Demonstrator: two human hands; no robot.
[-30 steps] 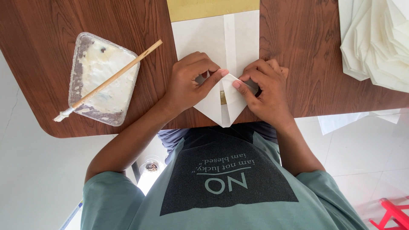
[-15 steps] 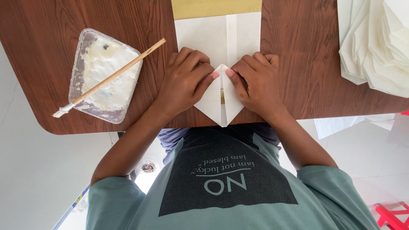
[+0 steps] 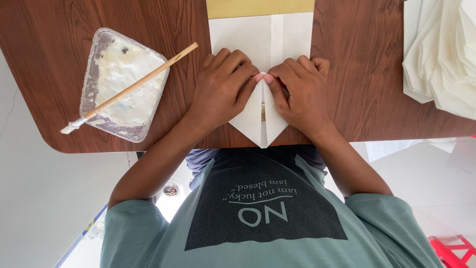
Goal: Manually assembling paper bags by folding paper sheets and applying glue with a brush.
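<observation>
both hands, left hand (image 3: pixel 220 92) and right hand (image 3: pixel 302 92), fingers pressed together flat on the white folded paper sheet (image 3: pixel 260 124) with pointed end, frame centre, brown wooden table (image 3: pixel 367 74)

Open tabletop (image 3: pixel 357 74) right of paper. Blocked left by glue tray (image 3: pixel 124 85) and brush (image 3: pixel 130 89); stacked white paper (image 3: pixel 441 54) far right.

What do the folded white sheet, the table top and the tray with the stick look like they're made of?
The white sheet looks like matte paper: it holds sharp creases into a point. The table top shows dark brown wood grain, possibly laminate. The tray seems clear thin plastic, smeared with white paste. The stick looks like pale wood or bamboo.
</observation>
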